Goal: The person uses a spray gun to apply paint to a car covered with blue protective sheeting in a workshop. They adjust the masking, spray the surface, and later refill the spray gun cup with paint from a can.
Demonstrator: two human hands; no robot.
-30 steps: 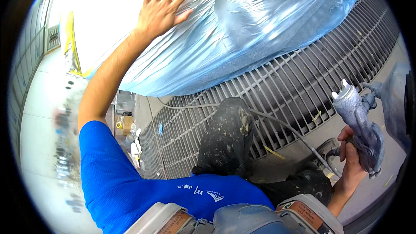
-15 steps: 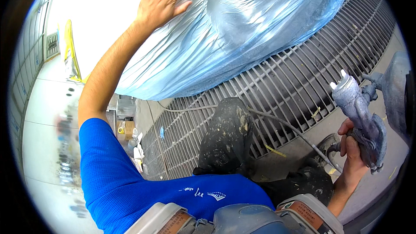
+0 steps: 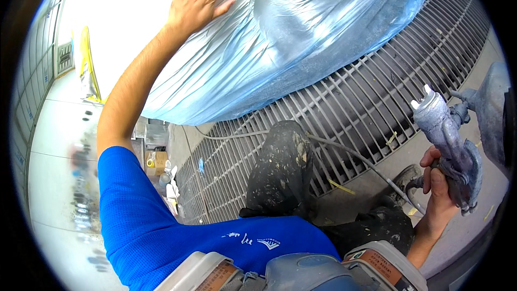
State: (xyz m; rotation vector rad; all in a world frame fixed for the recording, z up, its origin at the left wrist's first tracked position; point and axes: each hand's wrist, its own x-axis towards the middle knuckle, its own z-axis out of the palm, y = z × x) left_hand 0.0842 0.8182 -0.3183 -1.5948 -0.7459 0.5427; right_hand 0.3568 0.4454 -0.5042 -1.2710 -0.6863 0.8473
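My left hand (image 3: 195,4) is laid flat with its fingers spread, at the edge between a bright white panel (image 3: 124,11) and thin blue plastic sheeting (image 3: 301,27). The sheeting hangs in creases over a large rounded body. On the right, my right hand (image 3: 440,198) grips a paint-crusted, silver-grey spray gun (image 3: 439,124) by its handle. Two pale prongs stick out at the gun's upper end. A grey cup (image 3: 493,118) joins its side, partly cut off by the view's rim. From near the handle, a grey air hose (image 3: 369,166) trails left across the floor.
A slatted metal floor grating (image 3: 344,108) curves beneath the sheeting and around my bent, paint-flecked knee (image 3: 280,161). To the left stand a cardboard box (image 3: 156,163) and clear containers (image 3: 156,133), beside a pale wall (image 3: 59,172) with dark smears. Yellow tape (image 3: 89,64) edges the white panel.
My left hand has shifted very slightly left, still spread flat. The right hand and the spray gun have hardly moved.
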